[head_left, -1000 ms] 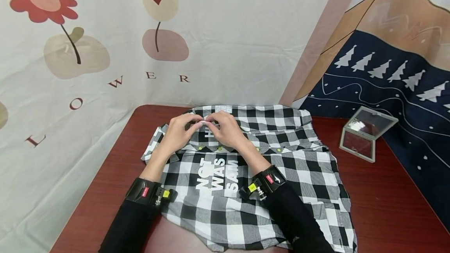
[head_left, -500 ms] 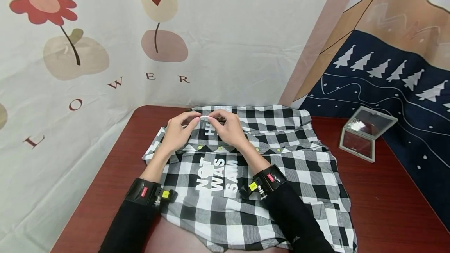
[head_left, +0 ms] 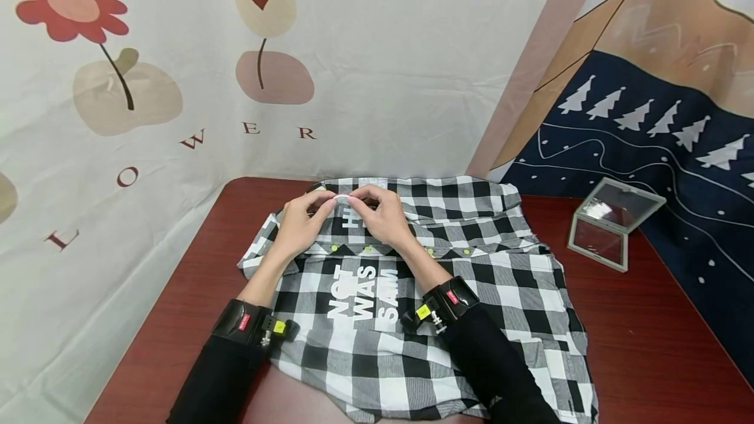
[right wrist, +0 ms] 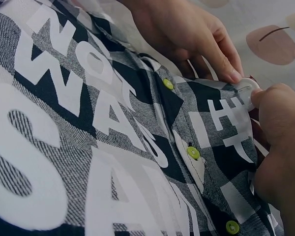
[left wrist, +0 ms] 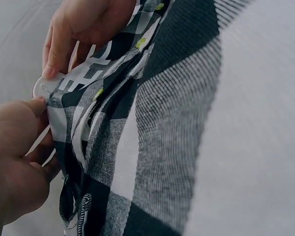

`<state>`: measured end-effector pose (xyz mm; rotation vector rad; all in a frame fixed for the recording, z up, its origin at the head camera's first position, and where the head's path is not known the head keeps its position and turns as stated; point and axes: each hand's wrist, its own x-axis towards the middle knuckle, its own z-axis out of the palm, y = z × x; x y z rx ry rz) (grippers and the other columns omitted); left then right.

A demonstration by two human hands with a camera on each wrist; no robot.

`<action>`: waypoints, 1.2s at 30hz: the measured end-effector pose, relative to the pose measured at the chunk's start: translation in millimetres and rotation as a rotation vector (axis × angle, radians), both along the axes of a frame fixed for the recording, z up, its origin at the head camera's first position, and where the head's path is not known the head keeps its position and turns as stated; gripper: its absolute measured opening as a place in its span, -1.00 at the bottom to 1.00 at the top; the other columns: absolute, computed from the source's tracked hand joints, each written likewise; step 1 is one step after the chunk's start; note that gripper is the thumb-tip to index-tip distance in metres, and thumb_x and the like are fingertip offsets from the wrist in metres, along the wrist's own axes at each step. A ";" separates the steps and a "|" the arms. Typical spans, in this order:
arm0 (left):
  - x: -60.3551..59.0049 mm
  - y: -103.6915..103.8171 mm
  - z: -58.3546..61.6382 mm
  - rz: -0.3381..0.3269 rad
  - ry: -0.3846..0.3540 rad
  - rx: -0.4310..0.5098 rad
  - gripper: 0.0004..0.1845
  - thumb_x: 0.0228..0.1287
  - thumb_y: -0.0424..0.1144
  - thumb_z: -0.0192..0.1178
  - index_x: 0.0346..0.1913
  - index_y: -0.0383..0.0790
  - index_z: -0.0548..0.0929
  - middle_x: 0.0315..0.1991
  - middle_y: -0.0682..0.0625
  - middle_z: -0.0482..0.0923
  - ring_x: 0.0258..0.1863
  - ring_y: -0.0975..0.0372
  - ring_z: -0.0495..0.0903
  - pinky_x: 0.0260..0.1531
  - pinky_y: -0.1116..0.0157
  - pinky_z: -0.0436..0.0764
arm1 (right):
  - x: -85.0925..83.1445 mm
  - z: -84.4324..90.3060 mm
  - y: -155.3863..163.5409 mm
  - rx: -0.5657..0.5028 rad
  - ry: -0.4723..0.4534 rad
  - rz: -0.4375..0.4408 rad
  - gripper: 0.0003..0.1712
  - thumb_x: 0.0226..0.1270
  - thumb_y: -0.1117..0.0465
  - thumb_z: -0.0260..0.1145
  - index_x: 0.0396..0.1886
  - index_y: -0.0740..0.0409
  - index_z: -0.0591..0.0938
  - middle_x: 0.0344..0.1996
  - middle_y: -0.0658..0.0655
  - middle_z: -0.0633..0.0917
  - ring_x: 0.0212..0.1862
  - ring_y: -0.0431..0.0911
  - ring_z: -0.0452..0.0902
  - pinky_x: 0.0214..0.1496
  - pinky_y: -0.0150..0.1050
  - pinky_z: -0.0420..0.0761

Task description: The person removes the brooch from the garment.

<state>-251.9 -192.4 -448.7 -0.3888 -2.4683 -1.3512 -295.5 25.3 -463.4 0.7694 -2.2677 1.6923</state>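
Note:
A black-and-white checked shirt (head_left: 501, 293) with white printed letters and small yellow-green buttons (right wrist: 192, 153) is spread before me. At its far part, my left hand (head_left: 296, 224) and right hand (head_left: 383, 218) pinch the cloth side by side between thumbs and fingers. A rounded white edge (left wrist: 41, 87) with a short line on it shows between the fingertips; whether it is folded shirt cloth or a separate piece, I cannot tell. In the right wrist view the left hand (right wrist: 184, 37) comes from above and the right hand (right wrist: 285, 128) from the right.
The shirt lies on a reddish-brown table (head_left: 642, 339). A small hinged case (head_left: 601, 247) stands open at the right, by the table's edge. Behind hang a pale flower-print cloth (head_left: 389, 70) and a dark blue one with white trees (head_left: 665, 162).
My fingertips have drawn slightly apart and a little away from me, so more of the white edge shows between them. The shirt otherwise lies as before.

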 end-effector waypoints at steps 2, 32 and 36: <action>0.1 0.0 -0.2 0.004 0.007 -0.007 -0.76 0.71 -0.22 0.33 0.21 -0.22 0.85 -0.05 -0.18 0.88 -0.11 0.01 0.83 0.02 0.19 0.75 | -0.3 -1.0 0.2 0.002 -0.001 0.000 -0.87 0.64 0.14 0.51 -0.05 0.08 0.89 -0.20 0.13 0.89 -0.27 -0.18 0.71 -0.18 -0.39 0.66; 3.4 3.3 7.0 0.003 0.353 -0.368 -0.80 0.65 -0.30 0.34 0.13 -0.30 0.87 -0.01 -0.22 0.87 -0.08 -0.11 0.82 0.02 -0.15 0.76 | 3.2 22.5 1.6 0.398 0.440 -0.017 -0.75 0.67 0.18 0.46 0.13 0.23 0.85 0.07 0.20 0.91 0.18 0.11 0.81 0.38 0.05 0.72; 4.0 4.4 9.1 0.002 0.417 -0.434 -0.82 0.62 -0.33 0.37 0.11 -0.29 0.87 -0.04 -0.19 0.89 -0.05 -0.10 0.83 0.03 -0.13 0.76 | 5.2 24.8 0.7 0.420 0.492 -0.018 -0.79 0.64 0.20 0.49 0.08 0.19 0.88 0.00 0.17 0.93 0.09 0.08 0.83 0.29 0.04 0.73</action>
